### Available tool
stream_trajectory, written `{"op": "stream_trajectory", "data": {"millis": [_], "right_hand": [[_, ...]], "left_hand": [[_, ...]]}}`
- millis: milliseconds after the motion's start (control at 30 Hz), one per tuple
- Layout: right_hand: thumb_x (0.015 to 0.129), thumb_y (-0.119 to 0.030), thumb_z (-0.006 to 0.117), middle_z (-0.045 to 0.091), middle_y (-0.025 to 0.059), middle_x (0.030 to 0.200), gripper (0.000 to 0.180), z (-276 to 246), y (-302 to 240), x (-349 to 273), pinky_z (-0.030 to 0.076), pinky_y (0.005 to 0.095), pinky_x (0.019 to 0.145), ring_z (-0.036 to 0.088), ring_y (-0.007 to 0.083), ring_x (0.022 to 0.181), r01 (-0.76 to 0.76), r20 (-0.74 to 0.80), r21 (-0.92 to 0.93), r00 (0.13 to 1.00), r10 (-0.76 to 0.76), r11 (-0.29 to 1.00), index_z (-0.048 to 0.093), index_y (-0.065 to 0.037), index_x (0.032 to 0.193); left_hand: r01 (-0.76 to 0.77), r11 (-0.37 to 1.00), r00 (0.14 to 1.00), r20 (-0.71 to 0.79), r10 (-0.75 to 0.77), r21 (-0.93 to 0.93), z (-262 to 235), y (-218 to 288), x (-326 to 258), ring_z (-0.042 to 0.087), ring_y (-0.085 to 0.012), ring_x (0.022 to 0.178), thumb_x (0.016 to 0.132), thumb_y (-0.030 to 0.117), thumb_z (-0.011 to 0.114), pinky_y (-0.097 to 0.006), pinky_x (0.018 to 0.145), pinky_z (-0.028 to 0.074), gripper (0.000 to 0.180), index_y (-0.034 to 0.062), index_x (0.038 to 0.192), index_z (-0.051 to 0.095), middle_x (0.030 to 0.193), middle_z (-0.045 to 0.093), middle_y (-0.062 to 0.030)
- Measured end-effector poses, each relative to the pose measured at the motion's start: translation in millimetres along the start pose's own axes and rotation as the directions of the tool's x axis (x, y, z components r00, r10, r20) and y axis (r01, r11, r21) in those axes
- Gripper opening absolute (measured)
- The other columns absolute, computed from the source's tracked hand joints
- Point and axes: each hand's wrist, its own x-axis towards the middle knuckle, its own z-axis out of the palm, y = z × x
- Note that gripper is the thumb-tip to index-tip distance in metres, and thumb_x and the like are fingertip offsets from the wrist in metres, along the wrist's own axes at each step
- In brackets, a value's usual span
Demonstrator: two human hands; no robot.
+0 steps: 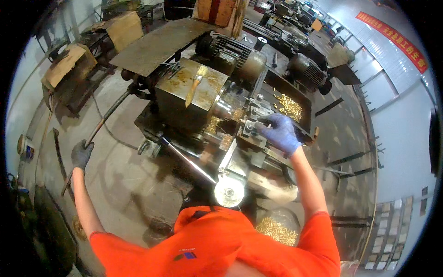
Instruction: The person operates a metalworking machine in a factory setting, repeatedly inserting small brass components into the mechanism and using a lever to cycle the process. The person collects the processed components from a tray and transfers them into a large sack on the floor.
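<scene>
My left hand, in a dark grey glove, is closed around the end of a long curved metal lever that runs up to a small lathe-like machine. At the machine's right side, my right hand in a blue glove rests on the metal tool block, fingers curled on it. Brass chips cover the machine top, where a paintbrush lies. A tray behind my right hand holds several small brass parts.
A round handwheel and a shiny handle stick out toward me. A container of brass pieces sits by my right side. Electric motors and more machines stand behind; cardboard-covered boxes are at left.
</scene>
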Motion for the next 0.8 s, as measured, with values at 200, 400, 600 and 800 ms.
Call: {"op": "stream_trajectory", "data": {"millis": [200,400,600,800], "right_hand": [[0.07,-0.042,0.066,0.063,0.0144,0.072,0.035,44,4,31,0.047,0.0398,0.074,0.059,0.0307,0.083,0.343,-0.065,-0.203,0.93,-0.362,0.917,0.071,-0.009,0.08],[0.07,-0.052,0.06,0.063,0.0189,0.07,0.05,78,-1,65,0.049,0.0401,0.071,0.061,0.0335,0.073,0.301,0.182,-0.343,0.951,-0.251,0.89,0.068,-0.004,0.07],[0.069,-0.053,0.06,0.061,0.0246,0.07,0.056,93,-5,70,0.05,0.0418,0.071,0.062,0.0374,0.069,0.318,0.19,-0.293,0.944,-0.271,0.902,0.064,0.002,0.069],[0.07,-0.049,0.061,0.062,0.0239,0.072,0.052,85,0,62,0.05,0.0423,0.07,0.062,0.0364,0.071,0.272,0.162,-0.321,0.96,-0.23,0.907,0.065,0.003,0.069]], "left_hand": [[0.138,0.982,0.978,0.142,-0.155,0.127,3,-35,7,0.06,-0.0345,0.09,0.073,0.046,0.065,-0.042,0.076,0.047,0.045,0.0049,0.092,0.066,0.094,0.063,-0.0186],[0.167,0.956,0.985,0.005,-0.173,0.243,5,-9,3,0.06,-0.0334,0.091,0.073,0.051,0.063,-0.041,0.076,0.047,0.047,0.0074,0.092,0.065,0.097,0.063,-0.0179],[0.281,0.932,0.955,0.03,-0.296,0.23,-24,22,-46,0.059,-0.0301,0.101,0.074,0.053,0.06,-0.039,0.085,0.046,0.053,0.0116,0.107,0.064,0.11,0.062,-0.0113],[0.285,0.957,0.958,0.016,-0.287,0.059,-8,113,-151,0.062,-0.0347,0.084,0.075,0.046,0.06,-0.042,0.072,0.048,0.044,0.0077,0.095,0.065,0.091,0.064,-0.0158]]}}
